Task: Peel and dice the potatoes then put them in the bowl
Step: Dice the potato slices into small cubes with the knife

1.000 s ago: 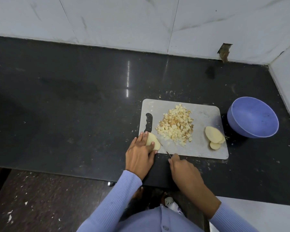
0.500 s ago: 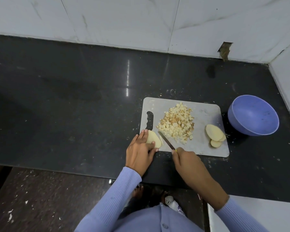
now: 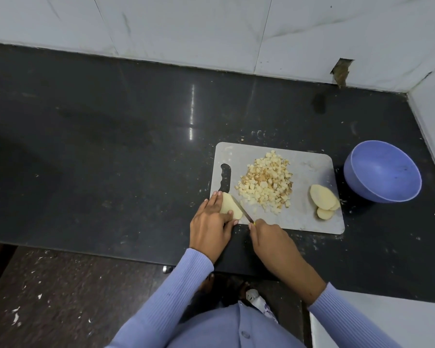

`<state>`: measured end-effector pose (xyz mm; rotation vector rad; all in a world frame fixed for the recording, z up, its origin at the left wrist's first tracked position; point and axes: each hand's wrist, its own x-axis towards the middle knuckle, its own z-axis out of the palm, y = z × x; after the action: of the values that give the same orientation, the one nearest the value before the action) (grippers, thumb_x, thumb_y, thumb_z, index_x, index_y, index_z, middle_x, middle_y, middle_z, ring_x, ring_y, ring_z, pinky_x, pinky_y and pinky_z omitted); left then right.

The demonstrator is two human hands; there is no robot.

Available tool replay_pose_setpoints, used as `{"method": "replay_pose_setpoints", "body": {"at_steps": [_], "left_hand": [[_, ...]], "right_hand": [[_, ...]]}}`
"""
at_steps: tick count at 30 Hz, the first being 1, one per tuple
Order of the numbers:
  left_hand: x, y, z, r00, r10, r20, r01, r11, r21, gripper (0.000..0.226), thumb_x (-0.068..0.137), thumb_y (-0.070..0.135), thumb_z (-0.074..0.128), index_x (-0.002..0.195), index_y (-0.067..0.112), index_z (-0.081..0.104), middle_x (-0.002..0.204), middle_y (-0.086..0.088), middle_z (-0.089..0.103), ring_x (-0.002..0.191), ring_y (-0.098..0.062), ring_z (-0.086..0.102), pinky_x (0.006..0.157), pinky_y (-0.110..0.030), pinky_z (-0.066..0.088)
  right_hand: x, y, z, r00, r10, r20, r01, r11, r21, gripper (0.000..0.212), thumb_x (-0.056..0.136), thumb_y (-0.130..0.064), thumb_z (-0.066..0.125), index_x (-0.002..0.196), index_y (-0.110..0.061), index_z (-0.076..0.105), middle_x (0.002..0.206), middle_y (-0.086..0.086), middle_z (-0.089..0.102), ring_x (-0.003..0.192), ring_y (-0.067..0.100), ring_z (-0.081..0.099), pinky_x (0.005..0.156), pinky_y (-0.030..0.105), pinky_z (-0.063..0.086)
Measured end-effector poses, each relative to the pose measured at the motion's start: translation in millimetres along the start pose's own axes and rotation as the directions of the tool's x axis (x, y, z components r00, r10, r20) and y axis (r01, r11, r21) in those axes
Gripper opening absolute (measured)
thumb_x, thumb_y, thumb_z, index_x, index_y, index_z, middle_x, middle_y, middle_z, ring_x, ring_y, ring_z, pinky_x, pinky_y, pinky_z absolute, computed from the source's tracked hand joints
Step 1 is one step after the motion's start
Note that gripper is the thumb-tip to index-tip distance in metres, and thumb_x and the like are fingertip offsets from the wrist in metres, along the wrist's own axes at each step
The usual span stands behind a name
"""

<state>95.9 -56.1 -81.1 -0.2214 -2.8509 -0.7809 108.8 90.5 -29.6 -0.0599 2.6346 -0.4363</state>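
Observation:
A grey cutting board (image 3: 309,167) lies on the black counter. At its near left corner my left hand (image 3: 210,227) holds a peeled potato piece (image 3: 230,206) down, fingers and thumb curled round it. My right hand (image 3: 271,238) grips a small knife (image 3: 241,209) whose blade lies along the right side of that piece. A heap of diced potato (image 3: 265,183) fills the board's middle. Potato slices (image 3: 323,200) are stacked at its right end. An empty purple bowl (image 3: 383,172) stands just right of the board.
The counter (image 3: 111,146) stretches dark and wide to the left, with its front edge close to my body. White tiled walls (image 3: 211,28) close off the back and right side. Small potato crumbs lie around the board.
The knife blade has slid forward alongside the potato piece and my right hand has moved with it toward the board. My left hand keeps its hold on the piece.

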Motion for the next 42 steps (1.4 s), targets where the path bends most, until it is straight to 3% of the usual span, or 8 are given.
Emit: {"method": "replay_pose_setpoints", "body": {"at_steps": [3, 5, 10, 15, 24, 33, 39, 42], "left_hand": [[-1, -1, 1, 1.000, -0.005, 0.011, 0.005, 1.000, -0.010, 0.010, 0.069, 0.017, 0.084, 0.065, 0.013, 0.076, 0.119, -0.020, 0.063, 0.113, -0.028, 0.061, 0.098, -0.038, 0.043], [-1, -2, 0, 1.000, -0.011, 0.015, 0.011, 1.000, -0.010, 0.010, 0.069, 0.018, 0.084, 0.067, 0.013, 0.076, 0.120, -0.019, 0.063, 0.114, -0.027, 0.061, 0.099, -0.037, 0.040], [-1, -1, -4, 1.000, -0.007, 0.005, 0.007, 1.000, -0.014, 0.014, 0.061, 0.019, 0.089, 0.067, 0.016, 0.076, 0.113, -0.021, 0.065, 0.110, -0.030, 0.063, 0.096, -0.040, 0.040], [-2, 0, -6, 1.000, -0.013, -0.005, 0.013, 1.000, -0.027, 0.015, 0.061, 0.018, 0.089, 0.068, 0.015, 0.077, 0.112, -0.022, 0.065, 0.109, -0.031, 0.063, 0.094, -0.040, 0.042], [-6, -2, -5, 1.000, 0.007, -0.009, -0.007, 0.999, -0.052, 0.013, 0.064, 0.016, 0.087, 0.070, 0.012, 0.076, 0.113, -0.022, 0.065, 0.111, -0.031, 0.062, 0.092, -0.044, 0.050], [-6, 0, -4, 1.000, 0.001, -0.024, -0.002, 1.000, -0.016, 0.010, 0.067, 0.017, 0.085, 0.069, 0.013, 0.076, 0.115, -0.020, 0.065, 0.113, -0.030, 0.061, 0.099, -0.044, 0.042], [-7, -1, -7, 1.000, 0.000, -0.017, 0.000, 1.000, -0.016, 0.010, 0.068, 0.020, 0.085, 0.071, 0.015, 0.077, 0.115, -0.017, 0.066, 0.114, -0.029, 0.060, 0.098, -0.046, 0.046], [-9, -5, -7, 1.000, 0.011, -0.025, -0.011, 1.000, -0.001, 0.008, 0.072, 0.024, 0.082, 0.075, 0.018, 0.077, 0.115, -0.015, 0.066, 0.116, -0.028, 0.059, 0.102, -0.045, 0.040]], "right_hand": [[-20, 9, 0, 0.998, 0.041, 0.045, -0.038, 0.998, -0.054, 0.031, 0.104, -0.035, 0.023, 0.097, -0.012, 0.043, 0.093, 0.010, 0.059, 0.090, 0.031, 0.059, 0.065, 0.032, 0.036], [-33, 14, 2, 0.997, 0.052, 0.061, -0.047, 0.996, -0.080, 0.026, 0.104, -0.035, 0.021, 0.092, -0.016, 0.035, 0.089, 0.008, 0.057, 0.090, 0.029, 0.060, 0.065, 0.032, 0.035], [-48, 23, 1, 0.997, 0.067, 0.045, -0.063, 0.995, -0.081, 0.027, 0.103, -0.037, 0.022, 0.090, -0.018, 0.037, 0.074, -0.003, 0.044, 0.071, 0.021, 0.049, 0.063, 0.030, 0.036], [-34, 13, -13, 0.998, 0.015, -0.057, -0.012, 0.999, 0.052, 0.032, 0.102, -0.037, 0.027, 0.081, -0.018, 0.043, 0.066, -0.002, 0.047, 0.059, 0.015, 0.046, 0.058, 0.031, 0.034], [13, -18, 2, 0.996, -0.010, -0.087, 0.015, 0.999, 0.051, 0.038, 0.103, -0.034, 0.026, 0.103, -0.007, 0.052, 0.092, 0.013, 0.062, 0.084, 0.030, 0.059, 0.064, 0.033, 0.038], [-11, -7, 6, 0.999, 0.040, -0.019, -0.041, 0.994, -0.098, 0.035, 0.104, -0.034, 0.023, 0.108, -0.008, 0.046, 0.102, 0.012, 0.061, 0.094, 0.032, 0.059, 0.066, 0.033, 0.035], [-42, 12, 0, 0.997, 0.068, 0.040, -0.061, 0.986, -0.158, 0.030, 0.104, -0.034, 0.022, 0.099, -0.014, 0.043, 0.089, 0.004, 0.054, 0.084, 0.025, 0.057, 0.065, 0.029, 0.034], [-42, 19, -11, 0.996, 0.073, 0.058, -0.068, 0.994, -0.088, 0.031, 0.103, -0.036, 0.027, 0.084, -0.016, 0.043, 0.075, -0.001, 0.048, 0.083, 0.025, 0.058, 0.065, 0.029, 0.035]]}}
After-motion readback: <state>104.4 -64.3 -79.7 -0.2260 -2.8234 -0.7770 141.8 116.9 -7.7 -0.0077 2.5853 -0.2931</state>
